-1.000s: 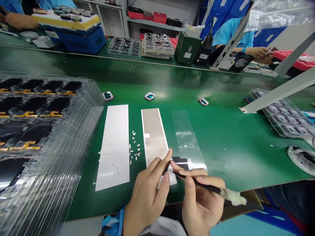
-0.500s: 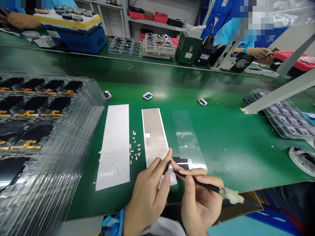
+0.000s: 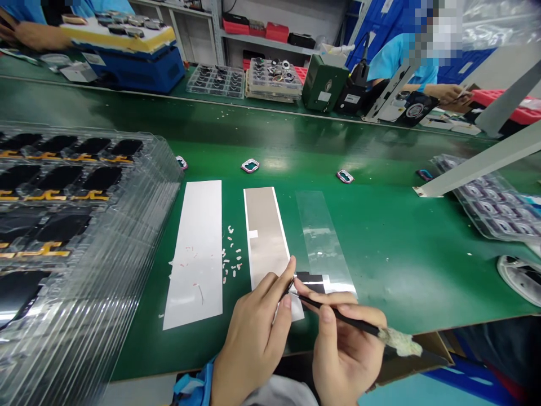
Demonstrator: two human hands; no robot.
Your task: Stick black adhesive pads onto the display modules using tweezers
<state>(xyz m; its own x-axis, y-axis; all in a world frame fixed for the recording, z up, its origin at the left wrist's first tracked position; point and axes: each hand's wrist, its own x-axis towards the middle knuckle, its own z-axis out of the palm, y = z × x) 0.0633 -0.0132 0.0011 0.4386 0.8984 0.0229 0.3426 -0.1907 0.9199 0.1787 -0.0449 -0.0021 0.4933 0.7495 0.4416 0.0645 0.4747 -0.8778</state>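
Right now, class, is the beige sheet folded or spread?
Spread: the beige sheet lies flat on the green table, its visible long edges straight; the left hand covers part.

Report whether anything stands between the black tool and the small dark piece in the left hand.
Nothing visible does: the black tool in the right hand ends close beside the small dark piece in the left hand.
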